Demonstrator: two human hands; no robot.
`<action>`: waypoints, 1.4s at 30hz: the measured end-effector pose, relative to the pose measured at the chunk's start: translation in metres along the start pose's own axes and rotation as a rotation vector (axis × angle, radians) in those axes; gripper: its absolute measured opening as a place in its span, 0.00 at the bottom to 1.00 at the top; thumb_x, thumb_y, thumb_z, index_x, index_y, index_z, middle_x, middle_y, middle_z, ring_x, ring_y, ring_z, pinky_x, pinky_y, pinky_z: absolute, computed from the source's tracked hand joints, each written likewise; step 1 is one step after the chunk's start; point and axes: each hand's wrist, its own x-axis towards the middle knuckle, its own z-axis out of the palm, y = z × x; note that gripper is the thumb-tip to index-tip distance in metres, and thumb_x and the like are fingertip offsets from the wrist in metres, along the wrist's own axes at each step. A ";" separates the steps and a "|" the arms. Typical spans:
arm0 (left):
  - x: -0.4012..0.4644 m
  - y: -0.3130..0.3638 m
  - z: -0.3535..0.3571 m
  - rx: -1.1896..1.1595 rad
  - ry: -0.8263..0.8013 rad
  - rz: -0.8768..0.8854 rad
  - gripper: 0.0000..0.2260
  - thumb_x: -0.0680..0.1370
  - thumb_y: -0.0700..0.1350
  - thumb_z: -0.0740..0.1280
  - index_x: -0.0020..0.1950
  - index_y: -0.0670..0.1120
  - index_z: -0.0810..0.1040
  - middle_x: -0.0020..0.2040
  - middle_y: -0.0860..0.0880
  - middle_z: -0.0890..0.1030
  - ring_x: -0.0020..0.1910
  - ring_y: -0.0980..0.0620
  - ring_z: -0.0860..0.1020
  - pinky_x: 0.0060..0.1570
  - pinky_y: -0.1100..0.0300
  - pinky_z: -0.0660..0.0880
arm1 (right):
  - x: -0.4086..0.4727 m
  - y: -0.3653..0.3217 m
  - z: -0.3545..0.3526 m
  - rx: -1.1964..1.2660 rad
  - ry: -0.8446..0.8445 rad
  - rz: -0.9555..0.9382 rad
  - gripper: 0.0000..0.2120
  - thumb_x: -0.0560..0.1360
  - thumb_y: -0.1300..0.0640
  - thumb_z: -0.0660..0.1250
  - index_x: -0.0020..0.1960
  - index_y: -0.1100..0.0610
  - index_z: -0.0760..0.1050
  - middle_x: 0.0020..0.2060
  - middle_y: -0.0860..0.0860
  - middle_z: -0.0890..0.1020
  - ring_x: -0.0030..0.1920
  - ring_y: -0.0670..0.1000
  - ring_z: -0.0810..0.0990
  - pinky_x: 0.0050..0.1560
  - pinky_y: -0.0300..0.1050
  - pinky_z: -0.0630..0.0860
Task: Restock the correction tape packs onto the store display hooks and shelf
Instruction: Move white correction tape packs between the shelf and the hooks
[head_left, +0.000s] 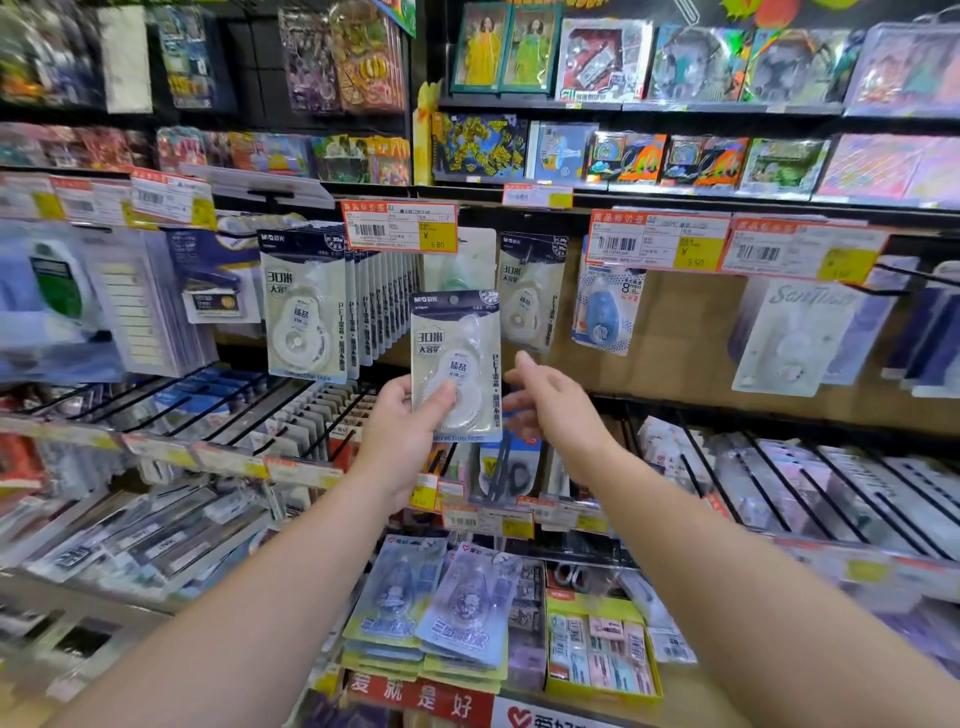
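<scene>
Fingers (441, 400) of my left hand (402, 436) curl round the lower part of one correction tape pack (456, 364), thumb across its face, holding it upright so the hang hole at its top edge faces the display. Up and left of these fingers, a full row of matching packs (311, 306) hangs on its hook. Just right of the pack, my right hand (550, 410) is open, fingers loosely spread, holding nothing, probably ready to steady the card. Above it hangs a single matching pack (532, 291).
</scene>
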 end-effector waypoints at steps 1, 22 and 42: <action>-0.002 0.000 0.003 -0.003 -0.001 0.002 0.15 0.78 0.46 0.70 0.63 0.45 0.74 0.55 0.47 0.84 0.54 0.48 0.83 0.55 0.50 0.79 | -0.010 -0.001 0.004 -0.054 -0.020 -0.048 0.16 0.78 0.40 0.64 0.54 0.52 0.77 0.40 0.50 0.81 0.37 0.49 0.78 0.43 0.49 0.78; -0.023 0.027 0.026 0.434 -0.145 0.269 0.25 0.79 0.53 0.66 0.74 0.54 0.63 0.53 0.52 0.81 0.43 0.58 0.77 0.44 0.59 0.75 | -0.035 -0.012 -0.017 -0.332 0.214 -0.324 0.11 0.77 0.46 0.67 0.53 0.53 0.75 0.43 0.60 0.81 0.44 0.60 0.80 0.46 0.60 0.80; 0.020 0.013 0.038 0.765 -0.132 0.233 0.19 0.82 0.55 0.60 0.70 0.50 0.70 0.59 0.51 0.80 0.58 0.51 0.77 0.54 0.57 0.72 | 0.006 0.001 -0.018 -0.461 0.253 -0.245 0.16 0.80 0.45 0.63 0.59 0.57 0.71 0.42 0.56 0.80 0.37 0.50 0.76 0.35 0.42 0.72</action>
